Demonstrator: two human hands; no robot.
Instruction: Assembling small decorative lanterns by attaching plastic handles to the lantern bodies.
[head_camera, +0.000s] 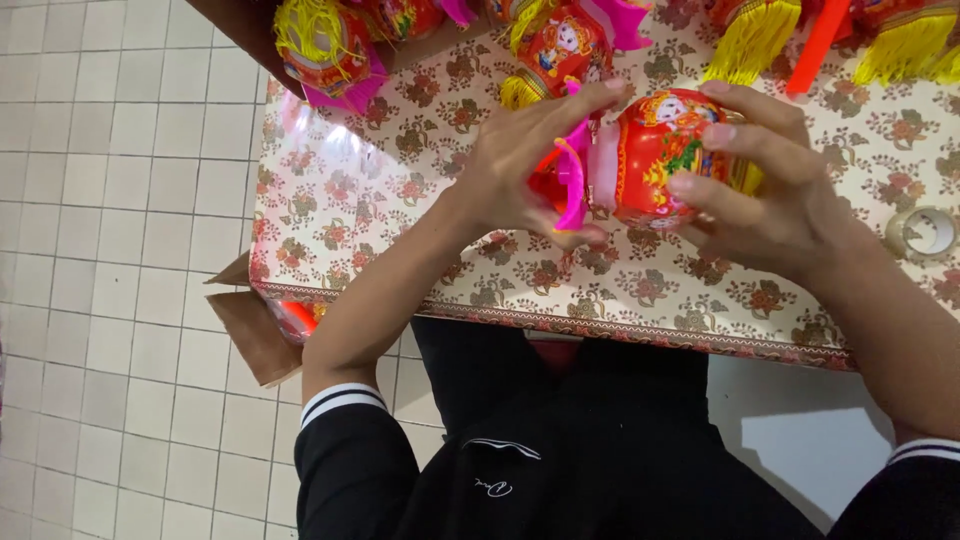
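Two bare hands grasp a red lantern (655, 160) above a floral-clothed table (400, 220): left hand (525, 165) pinches its pink frill, right hand (770, 175) wraps its body. More lanterns (560, 50) lie beyond.

You hold one small lantern (655, 155) above the floral tablecloth (380, 200), clear of its surface. The body is round and barrel-shaped, red, printed with a yellow, green and white picture on its side. It lies tipped on its side, its long axis running roughly parallel to the tablecloth's near edge. A pale band rings the end that faces the tablecloth's left side, and a bright pink frilled collar (573, 180) stands out from that end, partly crumpled. At the opposite end a strip of yellow shows behind your fingers. The lantern sits over the middle of the tablecloth's near half
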